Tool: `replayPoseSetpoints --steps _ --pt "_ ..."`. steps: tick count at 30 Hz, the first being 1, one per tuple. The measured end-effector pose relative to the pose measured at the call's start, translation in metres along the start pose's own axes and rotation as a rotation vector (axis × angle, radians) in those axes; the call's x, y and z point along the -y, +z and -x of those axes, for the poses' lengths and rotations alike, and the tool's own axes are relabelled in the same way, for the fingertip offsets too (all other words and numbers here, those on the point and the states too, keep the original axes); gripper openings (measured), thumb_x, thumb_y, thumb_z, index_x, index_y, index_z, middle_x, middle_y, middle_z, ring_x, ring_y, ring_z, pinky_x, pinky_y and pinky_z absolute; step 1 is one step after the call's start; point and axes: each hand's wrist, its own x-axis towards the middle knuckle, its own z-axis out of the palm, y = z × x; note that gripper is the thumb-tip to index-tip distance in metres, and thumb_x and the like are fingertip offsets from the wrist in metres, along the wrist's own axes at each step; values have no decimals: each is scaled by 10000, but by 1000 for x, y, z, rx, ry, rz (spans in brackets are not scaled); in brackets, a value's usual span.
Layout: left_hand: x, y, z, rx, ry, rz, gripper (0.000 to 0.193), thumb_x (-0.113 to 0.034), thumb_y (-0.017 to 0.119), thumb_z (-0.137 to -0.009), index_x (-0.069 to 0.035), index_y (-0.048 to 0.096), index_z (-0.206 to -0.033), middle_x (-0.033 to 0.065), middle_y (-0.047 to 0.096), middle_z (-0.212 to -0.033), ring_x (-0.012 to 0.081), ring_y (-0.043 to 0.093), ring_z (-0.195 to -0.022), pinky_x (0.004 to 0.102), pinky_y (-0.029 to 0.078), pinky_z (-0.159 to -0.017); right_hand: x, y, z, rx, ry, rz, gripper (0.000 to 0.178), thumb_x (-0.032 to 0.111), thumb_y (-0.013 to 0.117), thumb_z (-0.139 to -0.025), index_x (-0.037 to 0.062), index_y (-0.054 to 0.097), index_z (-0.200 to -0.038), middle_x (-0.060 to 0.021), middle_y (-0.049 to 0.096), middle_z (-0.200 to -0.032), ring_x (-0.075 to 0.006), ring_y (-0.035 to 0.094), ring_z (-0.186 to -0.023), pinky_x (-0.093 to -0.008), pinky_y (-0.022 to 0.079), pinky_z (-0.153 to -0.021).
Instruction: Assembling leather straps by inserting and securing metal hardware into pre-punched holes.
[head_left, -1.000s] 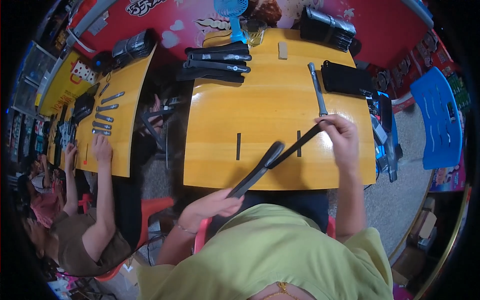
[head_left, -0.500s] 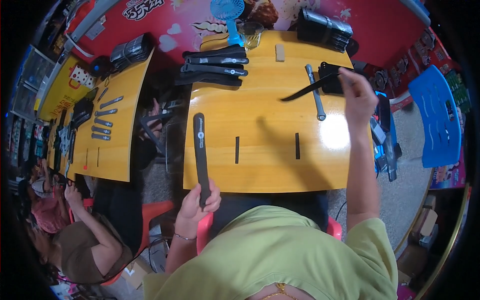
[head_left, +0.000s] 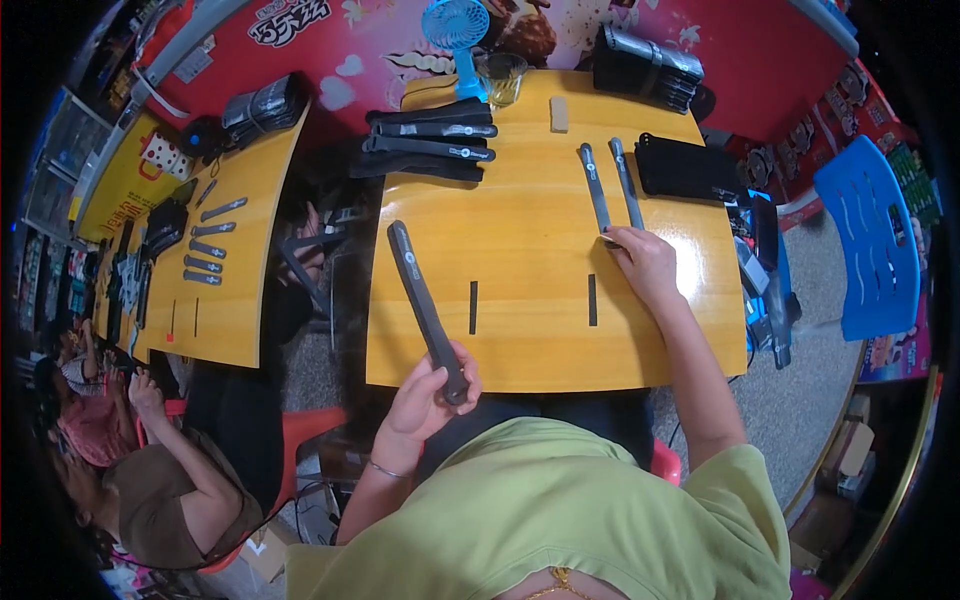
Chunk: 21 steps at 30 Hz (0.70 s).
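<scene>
Over the table's near edge, my left hand (head_left: pixel 428 398) grips the lower end of a long black strap (head_left: pixel 418 295) with a rounded tip and white print; its far end points up and to the left. My right hand (head_left: pixel 648 266) is down at the right of the yellow wooden table (head_left: pixel 520 220), fingers together on the near end of another black strap (head_left: pixel 595 190). That strap lies flat, beside a similar strap (head_left: pixel 628 185) to its right. My fingers partly hide the near ends of both.
Two short black strips (head_left: pixel 473 307) lie near the front. A pile of black straps (head_left: pixel 430 145) is at the back left, a black stack (head_left: pixel 685 168) at the right, a bundle (head_left: pixel 650 65) behind. A blue fan (head_left: pixel 456 40) and tan block (head_left: pixel 558 115) stand farther back. A co-worker (head_left: pixel 170 480) sits left.
My right hand has come down and left with the black strap, which now lies beside the other one. My left hand has shifted slightly right, its strap tilting more to the left.
</scene>
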Motion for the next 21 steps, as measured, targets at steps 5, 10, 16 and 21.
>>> replayPoseSetpoints --steps 5,10,16,21 --pt "2 2 -1 -4 8 -22 307 -149 517 -885 -62 431 -1167 108 500 -974 237 555 -845 302 436 -628 -1 1 -7 16 62 -7 180 136 703 -749 96 675 -923 -16 677 -978 -218 658 -808 -323 524 -684" --pt "2 -1 1 -13 10 -18 371 -91 518 -878 -63 410 -1232 99 489 -1040 244 566 -908 311 477 -696 -1 -1 -8 51 129 -16 221 204 729 -742 81 672 -916 -14 669 -1022 -213 657 -787 -314 521 -667" --pt "2 8 -2 -78 18 -58 471 -119 565 -880 -57 360 -1300 115 487 -1040 243 559 -903 302 516 -712 -1 -3 -2 34 136 -14 255 231 742 -732 71 668 -917 -22 666 -1037 -206 658 -740 -309 522 -660" --pt "2 13 -8 -45 22 -39 527 -80 563 -882 -58 320 -1349 108 505 -1054 251 585 -943 340 529 -783 1 -8 -3 28 133 -4 247 220 736 -743 63 664 -919 -26 666 -1038 -193 657 -727 -301 523 -665"
